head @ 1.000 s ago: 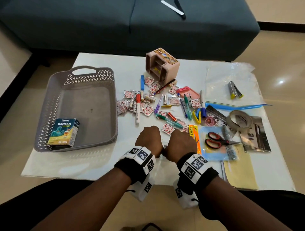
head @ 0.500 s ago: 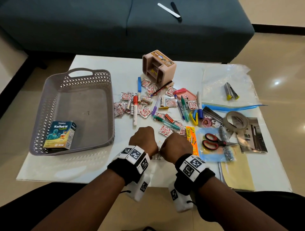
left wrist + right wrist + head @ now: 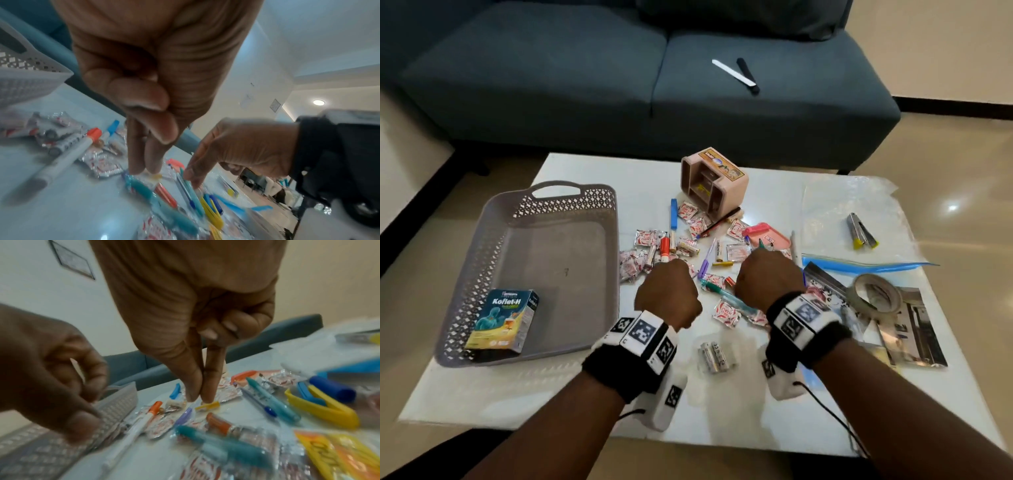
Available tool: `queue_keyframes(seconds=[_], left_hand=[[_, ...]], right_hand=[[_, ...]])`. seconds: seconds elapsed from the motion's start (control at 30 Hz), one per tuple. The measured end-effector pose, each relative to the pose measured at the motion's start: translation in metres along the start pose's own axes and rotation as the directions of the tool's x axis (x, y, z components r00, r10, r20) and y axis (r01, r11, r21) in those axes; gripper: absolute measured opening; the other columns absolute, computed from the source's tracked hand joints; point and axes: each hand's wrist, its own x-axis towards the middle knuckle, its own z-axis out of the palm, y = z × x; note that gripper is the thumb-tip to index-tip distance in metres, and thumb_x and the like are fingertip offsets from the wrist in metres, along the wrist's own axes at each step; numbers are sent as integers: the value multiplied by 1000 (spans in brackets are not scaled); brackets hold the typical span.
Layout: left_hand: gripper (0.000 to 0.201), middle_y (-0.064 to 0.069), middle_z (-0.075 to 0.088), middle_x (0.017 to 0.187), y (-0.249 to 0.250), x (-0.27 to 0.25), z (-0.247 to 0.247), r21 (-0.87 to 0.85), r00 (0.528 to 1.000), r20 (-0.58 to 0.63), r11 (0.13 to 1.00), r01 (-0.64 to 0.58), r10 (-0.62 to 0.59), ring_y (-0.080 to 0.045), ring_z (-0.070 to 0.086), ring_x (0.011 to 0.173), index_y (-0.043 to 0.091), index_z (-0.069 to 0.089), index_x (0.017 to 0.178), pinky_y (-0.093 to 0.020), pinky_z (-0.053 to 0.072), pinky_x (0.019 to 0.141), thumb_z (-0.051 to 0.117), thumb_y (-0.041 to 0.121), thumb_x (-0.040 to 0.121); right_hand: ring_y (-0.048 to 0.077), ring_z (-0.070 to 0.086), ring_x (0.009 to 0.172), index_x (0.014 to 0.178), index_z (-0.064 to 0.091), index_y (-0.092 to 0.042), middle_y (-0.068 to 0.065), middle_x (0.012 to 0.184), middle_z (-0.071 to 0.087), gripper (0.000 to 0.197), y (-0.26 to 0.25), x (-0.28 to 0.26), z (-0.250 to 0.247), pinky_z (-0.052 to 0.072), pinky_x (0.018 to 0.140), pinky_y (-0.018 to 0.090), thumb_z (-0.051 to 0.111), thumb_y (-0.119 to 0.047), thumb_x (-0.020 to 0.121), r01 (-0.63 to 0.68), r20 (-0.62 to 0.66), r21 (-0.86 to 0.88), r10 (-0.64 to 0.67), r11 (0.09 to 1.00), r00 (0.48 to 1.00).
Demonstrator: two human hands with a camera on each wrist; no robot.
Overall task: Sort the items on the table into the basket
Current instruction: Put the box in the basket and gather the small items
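Currently:
Step in hand: reaching into the pile of pens and sachets (image 3: 726, 313); nothing lifted yet, as far as can be judged.
Left hand (image 3: 667, 297): two fingers (image 3: 141, 155) extended down together over a teal pen (image 3: 144, 188), remaining fingers curled; nothing visibly held.
Right hand (image 3: 768, 279): two fingers (image 3: 211, 382) extended down, tips at a small yellow piece (image 3: 207, 406); contact cannot be confirmed.
Basket (image 3: 465, 284): on the table (image 3: 756, 421), left of the pile; holds one medicine box (image 3: 501, 320).
Next move: pinch one item firmly, lift clear of its neighbours, carry left into the basket.
Hard to make out: both wrist views are blurred; from the head view the fingertips are hidden behind the knuckles.
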Motion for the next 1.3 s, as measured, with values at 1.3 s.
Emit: queue_keyframes(seconds=[1.3], left_hand=[[24, -1, 72, 61, 33, 23, -26, -390, 994, 108, 920, 32, 12, -15, 71, 61, 13, 78, 68, -36, 62, 68, 91, 29, 55]], right_hand=[[15, 61, 51, 79, 74, 4, 12, 68, 71, 14, 52, -28, -27, 55, 59, 27, 80, -6, 73, -400, 423, 785, 64, 473, 904]])
